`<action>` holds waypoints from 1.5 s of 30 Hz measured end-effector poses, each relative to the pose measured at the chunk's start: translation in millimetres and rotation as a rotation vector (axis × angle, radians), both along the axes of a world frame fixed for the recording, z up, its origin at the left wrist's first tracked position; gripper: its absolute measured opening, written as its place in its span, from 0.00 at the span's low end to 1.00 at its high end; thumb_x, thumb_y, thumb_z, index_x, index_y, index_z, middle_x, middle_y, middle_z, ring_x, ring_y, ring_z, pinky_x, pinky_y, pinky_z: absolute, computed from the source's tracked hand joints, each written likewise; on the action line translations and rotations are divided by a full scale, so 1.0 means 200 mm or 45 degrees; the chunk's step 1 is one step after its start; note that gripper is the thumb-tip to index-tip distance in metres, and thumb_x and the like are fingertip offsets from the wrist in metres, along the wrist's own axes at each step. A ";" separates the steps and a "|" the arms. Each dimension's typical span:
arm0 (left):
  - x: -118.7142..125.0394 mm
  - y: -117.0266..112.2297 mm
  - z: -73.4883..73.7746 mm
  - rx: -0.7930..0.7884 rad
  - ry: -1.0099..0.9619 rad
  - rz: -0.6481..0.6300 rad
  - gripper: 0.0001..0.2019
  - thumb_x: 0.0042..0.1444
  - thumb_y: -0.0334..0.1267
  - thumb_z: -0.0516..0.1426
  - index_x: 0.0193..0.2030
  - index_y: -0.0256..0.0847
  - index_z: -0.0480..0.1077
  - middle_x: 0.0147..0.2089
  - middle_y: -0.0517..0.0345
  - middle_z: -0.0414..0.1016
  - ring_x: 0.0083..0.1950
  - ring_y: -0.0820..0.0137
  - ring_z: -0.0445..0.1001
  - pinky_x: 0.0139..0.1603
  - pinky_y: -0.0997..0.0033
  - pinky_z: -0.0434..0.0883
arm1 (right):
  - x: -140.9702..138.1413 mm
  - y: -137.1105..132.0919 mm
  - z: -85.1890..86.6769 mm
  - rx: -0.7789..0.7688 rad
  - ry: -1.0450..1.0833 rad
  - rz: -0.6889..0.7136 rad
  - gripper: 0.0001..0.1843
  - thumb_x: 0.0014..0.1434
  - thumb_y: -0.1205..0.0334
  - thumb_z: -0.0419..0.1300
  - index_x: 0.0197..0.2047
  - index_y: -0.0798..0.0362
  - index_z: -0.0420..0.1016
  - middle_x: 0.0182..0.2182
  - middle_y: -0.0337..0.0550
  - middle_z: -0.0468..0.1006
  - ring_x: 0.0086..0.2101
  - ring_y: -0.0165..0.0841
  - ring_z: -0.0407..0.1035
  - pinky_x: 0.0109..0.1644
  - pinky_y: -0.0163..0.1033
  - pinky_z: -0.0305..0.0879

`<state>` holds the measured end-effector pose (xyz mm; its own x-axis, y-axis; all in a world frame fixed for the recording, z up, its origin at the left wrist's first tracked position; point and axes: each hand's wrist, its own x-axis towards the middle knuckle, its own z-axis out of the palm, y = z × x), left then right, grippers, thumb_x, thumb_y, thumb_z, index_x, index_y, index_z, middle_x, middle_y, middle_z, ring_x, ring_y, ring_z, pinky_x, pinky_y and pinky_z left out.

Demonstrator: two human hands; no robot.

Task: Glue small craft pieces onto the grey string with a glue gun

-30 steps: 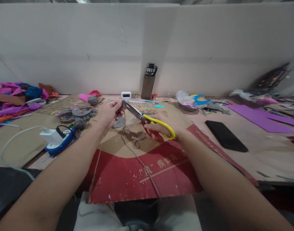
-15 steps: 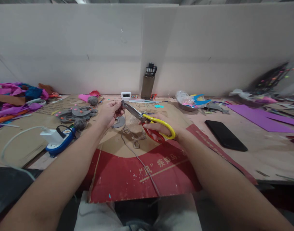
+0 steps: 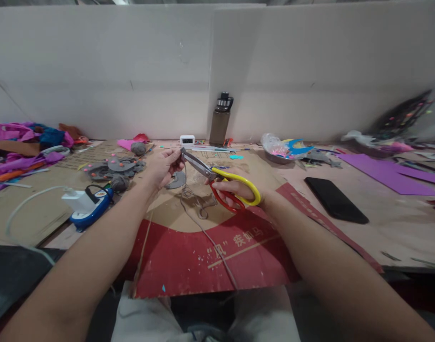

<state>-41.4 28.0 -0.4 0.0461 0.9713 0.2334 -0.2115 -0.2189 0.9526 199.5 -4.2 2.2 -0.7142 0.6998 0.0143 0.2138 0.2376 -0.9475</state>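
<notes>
Right hand (image 3: 234, 188) grasps scissors (image 3: 202, 167) by handles; long axis runs near right to far left. Blade tips lie at left hand (image 3: 164, 167), pinching grey yarn (image 3: 222, 258) (strand between blades: cannot tell). Yarn trails near, across red cardboard (image 3: 170, 266).

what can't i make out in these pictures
In the head view:
Small gray item: mostly covered by fingers of the left hand.
Right hand: partly behind the scissors handles.
White device: display too small to read.
Gray cord: lower end lost past the cardboard edge.
</notes>
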 end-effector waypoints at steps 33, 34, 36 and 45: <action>-0.08 0.00 0.08 -0.046 -0.161 0.476 0.04 0.51 0.31 0.58 0.28 0.33 0.69 0.25 0.58 0.69 0.19 0.82 0.60 0.17 0.83 0.54 | -0.04 -0.09 0.00 0.942 -0.675 0.159 0.15 0.53 0.64 0.58 0.44 0.49 0.78 0.36 0.42 0.80 0.31 0.31 0.69 0.34 0.33 0.58; -0.07 -0.01 0.09 -0.064 -0.179 0.462 0.03 0.51 0.30 0.58 0.28 0.33 0.69 0.25 0.58 0.69 0.19 0.82 0.60 0.18 0.83 0.55 | -0.04 -0.10 0.00 0.952 -0.679 0.193 0.15 0.52 0.63 0.59 0.44 0.49 0.78 0.37 0.43 0.80 0.33 0.32 0.70 0.35 0.33 0.58; -0.05 -0.02 0.09 -0.078 -0.187 0.416 0.02 0.49 0.29 0.59 0.28 0.33 0.70 0.25 0.58 0.70 0.20 0.82 0.60 0.18 0.83 0.55 | -0.04 -0.12 0.01 0.954 -0.686 0.235 0.19 0.50 0.60 0.62 0.47 0.49 0.76 0.37 0.43 0.79 0.34 0.34 0.70 0.36 0.34 0.59; 0.13 -0.12 0.05 -0.032 0.047 0.142 0.08 0.43 0.34 0.64 0.31 0.34 0.74 0.27 0.58 0.72 0.21 0.82 0.62 0.20 0.81 0.57 | -0.08 -0.01 -0.04 0.655 -0.044 -0.560 0.12 0.60 0.58 0.52 0.42 0.53 0.74 0.35 0.43 0.76 0.32 0.30 0.69 0.36 0.36 0.65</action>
<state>-16.2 4.2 10.6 -0.0541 0.9765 0.2088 -0.1517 -0.2147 0.9648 183.8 -6.4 -5.4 -0.3707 0.8355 0.4055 0.4215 0.5404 -0.7282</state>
